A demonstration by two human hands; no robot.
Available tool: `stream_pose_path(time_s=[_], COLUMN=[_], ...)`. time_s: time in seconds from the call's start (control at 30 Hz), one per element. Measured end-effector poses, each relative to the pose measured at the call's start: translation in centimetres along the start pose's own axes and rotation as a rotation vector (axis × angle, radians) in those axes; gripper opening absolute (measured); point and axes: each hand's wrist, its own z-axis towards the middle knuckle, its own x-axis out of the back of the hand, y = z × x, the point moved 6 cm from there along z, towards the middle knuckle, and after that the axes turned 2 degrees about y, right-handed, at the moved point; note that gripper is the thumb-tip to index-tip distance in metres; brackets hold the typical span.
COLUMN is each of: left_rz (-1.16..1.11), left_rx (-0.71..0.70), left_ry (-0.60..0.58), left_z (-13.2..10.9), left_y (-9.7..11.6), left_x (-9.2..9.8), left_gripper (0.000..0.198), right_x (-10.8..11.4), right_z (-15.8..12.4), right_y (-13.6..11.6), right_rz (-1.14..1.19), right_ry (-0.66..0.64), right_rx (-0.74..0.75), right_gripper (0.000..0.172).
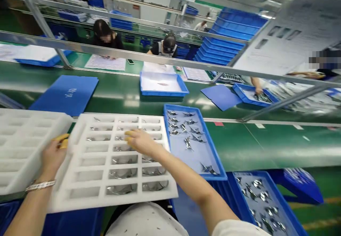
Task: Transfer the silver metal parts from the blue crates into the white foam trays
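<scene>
A white foam tray [92, 149] with rows of slots lies in front of me. Shiny curved metal pieces [122, 174] sit in many of its slots, while several lower left slots hold nothing. My left hand [54, 154], with yellow finger covers, is curled at the tray's left edge and appears to grip it. Over the middle column, my right hand [141, 142] has its fingers drawn together at a slot; whatever they hold is hidden. To the right, a blue tray [213, 151] carries several loose shiny metal pieces [188, 143].
Another white foam tray [25, 136] is at far left. A lower blue bin [282, 200] at right holds more metal pieces. Across the green bench [117, 90] lie a blue sheet [66, 92] and a blue tray [163, 92]. Metal rails [128, 58] cross ahead; people sit beyond.
</scene>
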Motion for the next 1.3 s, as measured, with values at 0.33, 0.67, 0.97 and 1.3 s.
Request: stream_pose_path(time_s=[0.33, 0.67, 0.97, 1.3], left_rz=[-0.273, -0.057, 0.201, -0.093], left_rx=[-0.399, -0.689, -0.445, -0.165], left_ry=[-0.135, -1.025, -1.289, -1.45], left_z=[-7.5, -31.0, -44.6, -43.6], left_y=[30.2, 53.5, 54.2, 51.2], left_x=[0.0, -24.6, -35.8, -37.7], left_gripper=[0.036, 0.015, 0.019, 0.02], right_x=[-5.4, -14.0, -13.9, -10.0], right_z=[-40.3, -42.3, -44.1, -45.3], right_y=[24.1, 27.6, 28.2, 27.7], right_rz=[-0.154, -0.071, -0.039, -0.068], right_ry=[-0.398, -0.308, -0.175, -0.075], right_rx=[-0.737, -0.574, -0.494, -0.407], right_gripper=[0.024, 0.018, 0.021, 0.015])
